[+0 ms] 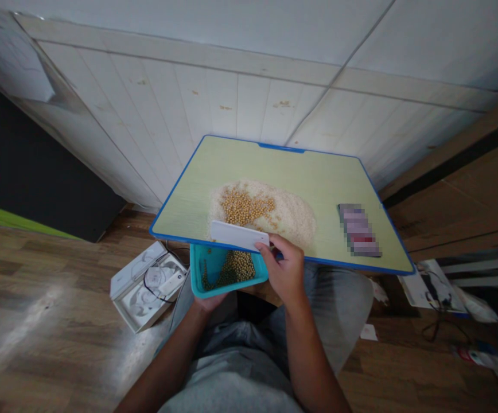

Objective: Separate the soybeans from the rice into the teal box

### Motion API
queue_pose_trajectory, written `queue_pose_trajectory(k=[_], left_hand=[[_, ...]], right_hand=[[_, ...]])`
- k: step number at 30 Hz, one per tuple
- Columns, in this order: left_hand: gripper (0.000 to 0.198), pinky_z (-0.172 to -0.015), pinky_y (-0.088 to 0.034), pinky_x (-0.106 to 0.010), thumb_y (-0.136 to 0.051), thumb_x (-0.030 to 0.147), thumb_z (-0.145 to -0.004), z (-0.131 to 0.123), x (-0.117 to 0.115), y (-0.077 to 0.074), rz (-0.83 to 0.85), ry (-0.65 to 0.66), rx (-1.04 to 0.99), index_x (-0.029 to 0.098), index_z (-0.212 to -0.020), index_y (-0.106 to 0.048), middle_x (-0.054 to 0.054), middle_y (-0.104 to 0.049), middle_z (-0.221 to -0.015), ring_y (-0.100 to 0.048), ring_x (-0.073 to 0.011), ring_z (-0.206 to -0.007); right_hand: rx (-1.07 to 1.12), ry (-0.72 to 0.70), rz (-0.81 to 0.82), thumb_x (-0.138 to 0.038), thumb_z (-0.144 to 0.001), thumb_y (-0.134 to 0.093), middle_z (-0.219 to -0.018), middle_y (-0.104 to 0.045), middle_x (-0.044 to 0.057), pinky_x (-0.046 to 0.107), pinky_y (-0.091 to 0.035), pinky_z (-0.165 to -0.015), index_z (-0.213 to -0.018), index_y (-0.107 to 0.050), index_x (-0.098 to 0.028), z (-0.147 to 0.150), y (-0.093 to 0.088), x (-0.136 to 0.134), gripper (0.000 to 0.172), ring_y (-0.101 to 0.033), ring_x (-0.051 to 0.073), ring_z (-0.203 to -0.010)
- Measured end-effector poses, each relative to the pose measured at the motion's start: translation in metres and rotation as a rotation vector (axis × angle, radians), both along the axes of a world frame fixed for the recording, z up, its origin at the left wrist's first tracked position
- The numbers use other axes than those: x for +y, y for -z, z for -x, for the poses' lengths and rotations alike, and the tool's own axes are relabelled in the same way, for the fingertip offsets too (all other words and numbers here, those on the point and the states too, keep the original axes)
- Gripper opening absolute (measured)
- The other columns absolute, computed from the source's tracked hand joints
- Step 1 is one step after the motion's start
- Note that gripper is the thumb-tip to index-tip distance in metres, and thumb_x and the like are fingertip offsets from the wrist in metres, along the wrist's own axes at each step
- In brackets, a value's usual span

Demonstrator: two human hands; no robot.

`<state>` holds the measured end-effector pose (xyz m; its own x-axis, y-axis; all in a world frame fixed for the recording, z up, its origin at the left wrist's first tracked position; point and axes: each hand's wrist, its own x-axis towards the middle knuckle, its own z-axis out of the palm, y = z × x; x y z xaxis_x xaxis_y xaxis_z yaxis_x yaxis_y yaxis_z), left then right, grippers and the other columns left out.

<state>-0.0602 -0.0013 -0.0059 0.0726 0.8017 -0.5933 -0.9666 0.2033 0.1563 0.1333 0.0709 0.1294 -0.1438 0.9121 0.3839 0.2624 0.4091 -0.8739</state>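
My right hand (287, 267) pinches one end of a flat white card (238, 234), which stands on its long edge near the table's front rim. Behind the card lies a heap of soybeans (242, 205) mixed into a spread of pale rice (294, 215). Below the front rim, a teal plastic basket (229, 289) holds more soybeans (240, 267). My left hand (211, 300) supports the basket from underneath; most of its fingers are hidden beneath it.
The small table (309, 172) has a pale green top and blue rim, against a white panelled wall (214, 109). A blurred-out phone-shaped object (360, 230) lies on its right. An opened white box (150, 289) sits on the floor to the left; cables (440, 304) lie at right.
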Motion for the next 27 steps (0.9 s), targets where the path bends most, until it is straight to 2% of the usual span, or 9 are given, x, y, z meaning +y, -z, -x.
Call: queue_pose_trajectory(k=[3,7,12,16,18,22,24,27], left_hand=[[0.077,-0.151,-0.026,-0.07,-0.038,0.065,-0.118,-0.001,0.001,-0.002,-0.001,0.005,-0.007,0.023,-0.181,-0.054,-0.011,-0.073,-0.173,-0.046,-0.0409,-0.178],[0.076,-0.15,-0.026,-0.07,-0.039,0.064,-0.118,-0.004,0.001,-0.007,0.026,0.001,0.018,0.021,-0.179,-0.055,-0.013,-0.072,-0.174,-0.044,-0.0396,-0.18],[0.082,-0.149,-0.031,-0.069,-0.042,0.068,-0.116,-0.004,-0.001,-0.007,0.066,-0.011,0.045,0.018,-0.179,-0.055,-0.013,-0.068,-0.178,-0.044,-0.0411,-0.18],[0.08,-0.146,-0.038,-0.07,-0.048,0.068,-0.114,-0.002,-0.003,0.001,0.011,0.024,0.071,0.021,-0.179,-0.057,-0.013,-0.075,-0.171,-0.053,-0.0417,-0.174],[0.078,-0.147,-0.037,-0.069,-0.046,0.066,-0.114,-0.001,-0.004,0.004,0.032,0.033,0.076,0.021,-0.177,-0.059,-0.014,-0.079,-0.165,-0.055,-0.0415,-0.173],[0.075,-0.149,-0.032,-0.064,-0.04,0.067,-0.116,-0.002,-0.001,0.005,0.08,0.023,0.079,0.022,-0.171,-0.064,-0.014,-0.085,-0.156,-0.053,-0.0395,-0.174],[0.073,-0.15,-0.03,-0.062,-0.041,0.068,-0.117,-0.003,0.001,0.003,0.038,0.024,0.075,0.024,-0.169,-0.067,-0.012,-0.084,-0.157,-0.054,-0.0373,-0.174],[0.069,-0.149,-0.033,-0.064,-0.039,0.064,-0.119,-0.005,0.003,-0.001,-0.026,0.043,0.044,0.024,-0.169,-0.066,-0.01,-0.082,-0.161,-0.054,-0.0359,-0.174]], right_hand=[[0.017,-0.015,-0.015,-0.035,-0.102,-0.075,-0.079,-0.081,0.004,0.03,-0.055,-0.068,-0.09,-0.086,-0.022,-0.001,0.0,0.0,0.021,-0.068,0.019,-0.07],[0.044,-0.02,-0.038,-0.031,-0.101,-0.078,-0.08,-0.082,0.002,0.028,-0.053,-0.065,-0.094,-0.088,-0.022,-0.005,0.001,-0.001,0.015,-0.069,0.018,-0.069],[0.051,0.145,-0.049,-0.034,-0.101,-0.08,-0.075,-0.078,0.0,0.027,-0.05,-0.061,-0.09,-0.086,-0.022,-0.014,0.007,-0.004,0.017,-0.064,0.017,-0.062],[0.109,0.254,-0.038,-0.035,-0.102,-0.08,-0.077,-0.079,0.0,0.028,-0.053,-0.063,-0.096,-0.086,-0.022,-0.022,0.012,-0.009,0.015,-0.067,0.018,-0.065],[0.104,0.234,-0.039,-0.034,-0.102,-0.08,-0.078,-0.08,0.0,0.028,-0.053,-0.064,-0.096,-0.086,-0.022,-0.022,0.01,-0.011,0.014,-0.068,0.018,-0.066],[0.018,0.1,-0.06,-0.032,-0.101,-0.078,-0.076,-0.079,0.001,0.027,-0.051,-0.062,-0.089,-0.085,-0.022,-0.011,0.001,-0.016,0.017,-0.065,0.017,-0.063],[0.004,0.05,-0.069,-0.031,-0.102,-0.076,-0.076,-0.08,0.001,0.027,-0.052,-0.063,-0.09,-0.085,-0.023,-0.003,-0.001,-0.016,0.017,-0.067,0.017,-0.065],[0.01,0.021,-0.081,-0.031,-0.102,-0.074,-0.074,-0.078,0.0,0.027,-0.052,-0.062,-0.088,-0.084,-0.023,0.007,-0.002,-0.014,0.019,-0.066,0.017,-0.064]])
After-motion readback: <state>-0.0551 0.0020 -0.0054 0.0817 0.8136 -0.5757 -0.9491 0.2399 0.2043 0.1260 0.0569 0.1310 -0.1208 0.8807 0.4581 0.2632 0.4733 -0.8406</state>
